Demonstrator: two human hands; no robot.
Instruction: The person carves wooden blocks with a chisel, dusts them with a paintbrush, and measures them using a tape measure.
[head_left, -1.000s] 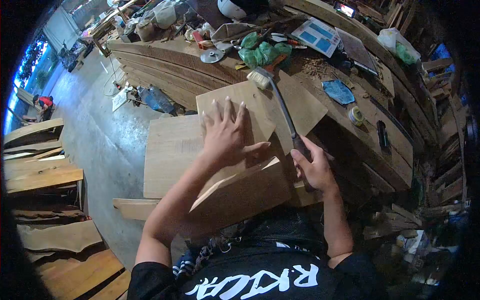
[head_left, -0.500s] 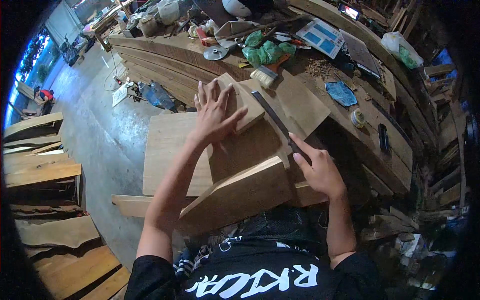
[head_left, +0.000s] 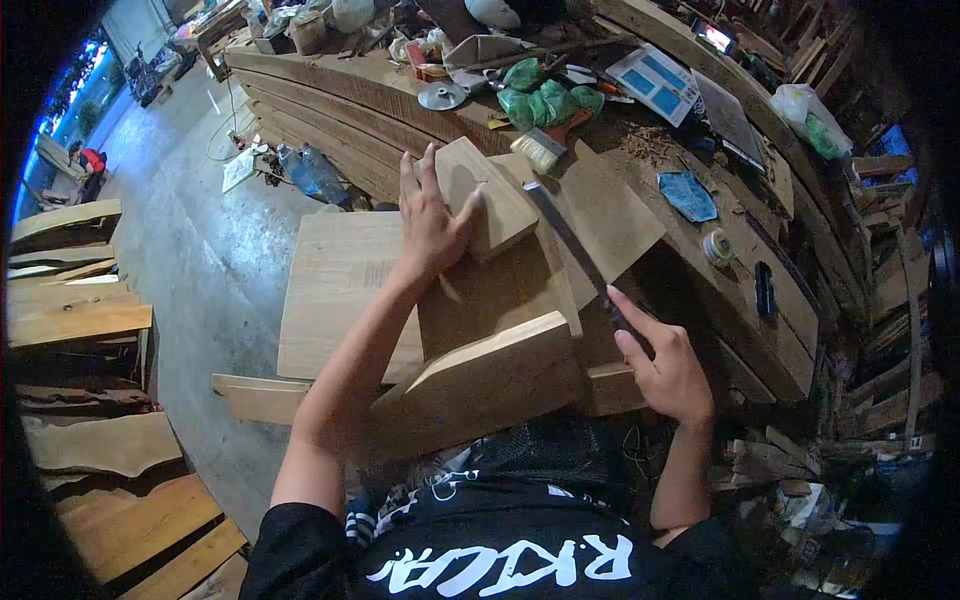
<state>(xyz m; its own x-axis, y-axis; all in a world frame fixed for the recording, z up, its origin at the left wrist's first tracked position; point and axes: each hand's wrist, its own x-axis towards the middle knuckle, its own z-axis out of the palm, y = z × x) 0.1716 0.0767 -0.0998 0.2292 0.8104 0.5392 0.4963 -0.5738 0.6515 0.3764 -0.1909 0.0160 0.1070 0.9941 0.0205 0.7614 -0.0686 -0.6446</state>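
My left hand [head_left: 432, 220] rests with spread fingers at the left edge of a thick wooden block [head_left: 500, 200], thumb lying on its face. In my right hand [head_left: 665, 365] is the handle of a long dark flat tool [head_left: 570, 240], whose bright tip points up and left, just right of the block. Beneath lie a flat wooden board [head_left: 345, 290] at the left and a thick board with a pale edge [head_left: 490, 375] nearer my body. A thin brown sheet [head_left: 610, 220] sits to the right of the tool.
A paintbrush [head_left: 540, 150], a green plastic bag [head_left: 548, 105] and a metal disc [head_left: 441, 96] lie beyond the block. Right of them are a blue scrap [head_left: 687, 196] and a tape roll [head_left: 716, 246]. A person [head_left: 92, 172] is far left, near stacked planks [head_left: 110, 445].
My right hand and the tool have moved right and slightly down, away from the block. The fingers of my left hand have shifted toward the block's left edge.
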